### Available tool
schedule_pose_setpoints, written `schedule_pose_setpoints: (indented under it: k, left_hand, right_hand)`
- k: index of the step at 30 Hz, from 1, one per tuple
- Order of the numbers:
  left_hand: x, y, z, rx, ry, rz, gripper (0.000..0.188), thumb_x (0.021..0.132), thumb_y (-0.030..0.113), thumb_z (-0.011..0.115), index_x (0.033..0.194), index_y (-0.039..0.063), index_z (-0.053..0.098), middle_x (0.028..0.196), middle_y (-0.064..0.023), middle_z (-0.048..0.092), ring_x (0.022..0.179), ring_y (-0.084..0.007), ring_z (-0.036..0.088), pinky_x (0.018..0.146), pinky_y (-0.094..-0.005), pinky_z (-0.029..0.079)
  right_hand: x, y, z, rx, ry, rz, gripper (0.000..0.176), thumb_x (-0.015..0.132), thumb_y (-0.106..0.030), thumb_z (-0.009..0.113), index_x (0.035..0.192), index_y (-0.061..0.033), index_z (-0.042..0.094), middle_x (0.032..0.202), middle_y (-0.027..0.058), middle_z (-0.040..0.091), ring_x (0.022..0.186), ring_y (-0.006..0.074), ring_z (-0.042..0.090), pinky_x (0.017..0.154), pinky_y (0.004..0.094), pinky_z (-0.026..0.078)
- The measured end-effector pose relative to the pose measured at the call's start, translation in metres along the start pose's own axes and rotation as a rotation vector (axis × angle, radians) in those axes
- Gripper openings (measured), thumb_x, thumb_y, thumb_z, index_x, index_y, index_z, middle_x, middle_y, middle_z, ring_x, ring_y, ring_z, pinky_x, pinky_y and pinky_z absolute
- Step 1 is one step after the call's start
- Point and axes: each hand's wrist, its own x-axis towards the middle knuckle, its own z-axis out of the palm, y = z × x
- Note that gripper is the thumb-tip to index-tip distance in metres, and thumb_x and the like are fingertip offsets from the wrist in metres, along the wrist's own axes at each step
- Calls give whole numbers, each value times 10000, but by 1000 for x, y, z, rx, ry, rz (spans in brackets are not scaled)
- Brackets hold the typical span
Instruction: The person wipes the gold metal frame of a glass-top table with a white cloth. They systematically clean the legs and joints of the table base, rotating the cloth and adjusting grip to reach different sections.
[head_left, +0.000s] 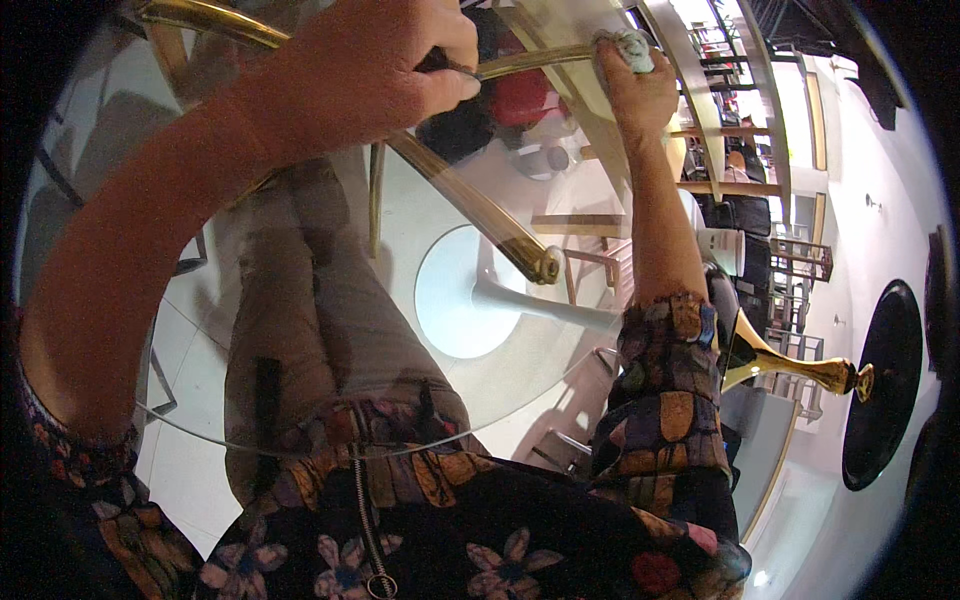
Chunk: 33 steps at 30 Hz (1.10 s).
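My right hand (641, 94) is shut on a crumpled pale cloth (635, 51), over the far right part of a round glass tabletop (480, 405). My left hand (431, 64) is at the top middle above the glass, its fingers curled. A dark patch shows between thumb and fingers, and I cannot tell whether something is held there. A curved brass-coloured bar (536, 61) runs between the two hands, seemingly part of the frame under the glass. A thick brass-coloured leg (480, 206) slants down from it to a round end. The glass edge passes just in front of my waist.
Through the glass show a white round pedestal base (457, 300), a red item (525, 97) and my trouser legs (337, 300). To the right are a white cup or tub (724, 251), a gold-coloured stand with a black disc (881, 386), and shelving (720, 97).
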Motion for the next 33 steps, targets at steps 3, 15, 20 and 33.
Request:
schedule_pose_setpoints:
  k: [3, 15, 20, 33]
  left_hand:
    - [-1, 1, -1, -33, 0, 4, 143, 853, 123, 749, 914, 3, 701, 972, -127, 666, 1004, -328, 633, 931, -437, 496]
    - [-6, -9, 2, -158, 0, 6, 141, 909, 144, 726, 936, 10, 693, 983, -144, 657, 985, -336, 634, 951, -443, 478]
    - [-6, -16, 8, -92, 19, 67, 145, 930, 152, 716, 970, 15, 694, 1006, -133, 647, 1050, -319, 615, 963, -438, 479]
    - [-5, -31, 13, -32, 3, 64, 164, 951, 159, 730, 1019, 13, 696, 1022, -116, 644, 1049, -297, 628, 959, -395, 490]
  right_hand:
    - [27, 8, 18, 19, 3, 83, 718, 693, -612, 861, 1193, -102, 788, 1130, 225, 768, 1067, 398, 737, 918, 516, 575]
    - [28, 9, 12, -75, -77, 133, 803, 727, -627, 851, 1314, -90, 742, 1284, 260, 690, 1204, 391, 685, 987, 505, 557]
    - [-29, -3, -22, 47, -37, 8, 696, 759, -593, 857, 1189, -55, 755, 1216, 242, 651, 1110, 428, 657, 960, 524, 533]
    - [-197, -74, -147, 208, -127, -112, 503, 746, -269, 905, 1180, -81, 736, 1159, 162, 625, 1072, 334, 642, 926, 439, 535]
